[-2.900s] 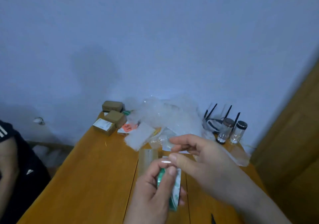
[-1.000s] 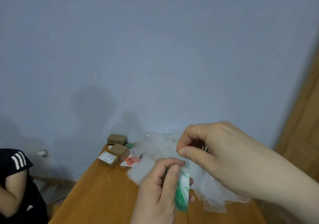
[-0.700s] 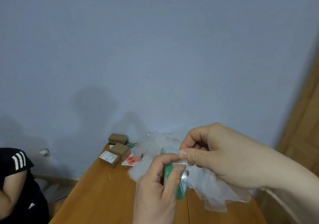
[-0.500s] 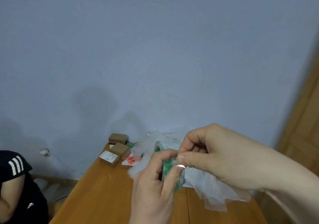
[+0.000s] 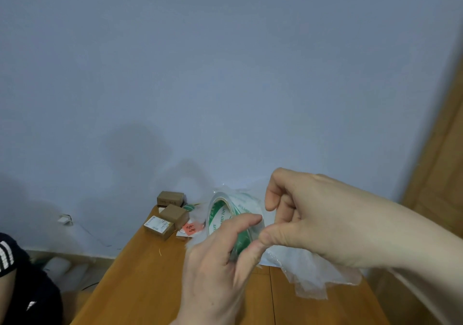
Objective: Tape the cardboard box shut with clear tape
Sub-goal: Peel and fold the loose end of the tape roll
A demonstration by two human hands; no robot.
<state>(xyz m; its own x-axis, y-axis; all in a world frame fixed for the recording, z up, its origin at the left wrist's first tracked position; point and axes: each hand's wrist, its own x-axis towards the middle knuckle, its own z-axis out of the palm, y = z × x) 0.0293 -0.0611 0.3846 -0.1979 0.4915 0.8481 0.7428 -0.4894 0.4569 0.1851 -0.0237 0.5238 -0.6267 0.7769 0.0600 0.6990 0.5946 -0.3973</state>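
Observation:
My left hand [image 5: 218, 267] grips a roll of clear tape [image 5: 223, 218] with a green and white core, held up in front of me and tilted so the printed inner ring shows. My right hand [image 5: 315, 220] is curled beside it, thumb tip pressed against the roll's outer edge near my left thumb, index finger bent above. Whether a loose tape end is pinched there I cannot tell. Three small cardboard boxes [image 5: 172, 215] sit at the far left corner of the wooden table [image 5: 140, 279], well beyond both hands.
Crumpled clear plastic wrap [image 5: 313, 272] lies on the table behind and under my right hand. A red slip [image 5: 192, 228] lies by the boxes. Another person's black sleeve with white stripes [image 5: 10, 254] is at the lower left. A wooden door [image 5: 441, 174] stands at the right.
My left hand has turned the tape roll so its printed inner ring faces me. My right thumb has slid along the roll's edge. The camera tilted up earlier, away from the table.

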